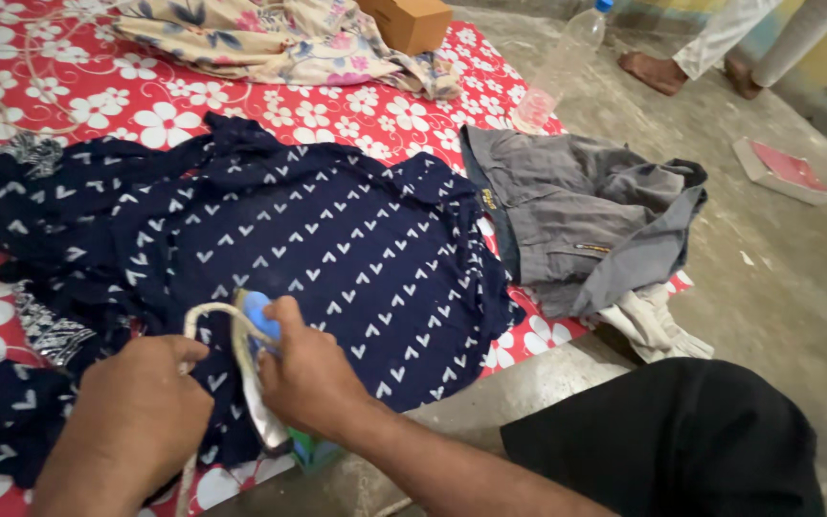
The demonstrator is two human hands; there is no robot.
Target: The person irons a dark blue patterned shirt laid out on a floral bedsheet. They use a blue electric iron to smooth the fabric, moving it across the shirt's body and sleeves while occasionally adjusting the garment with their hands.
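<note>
Two hands on iron and garment

Right hand (pixel 310 369), grip clenched around the iron (pixel 258 373), lower left of frame. Left hand (pixel 141 412) lies flat, grip released, on the navy patterned garment (pixel 337 249) spread over the floral sheet (pixel 375 115). Grey trousers (pixel 586 225) lie right.

One view only, from a camera worn on the person's head. It looks steeply down and forward, slightly tilted, over the person's own forearms. Nearest the lens, at the lower edge, are the left hand (pixel 141 412) and right hand (pixel 310 375), close enough to fill the bottom third. The middle ground takes in the navy patterned garment (pixel 337 239) on the red floral sheet (pixel 375 110). The far edge reaches the concrete floor (pixel 796 278). No second view exists to share coverage.
</note>
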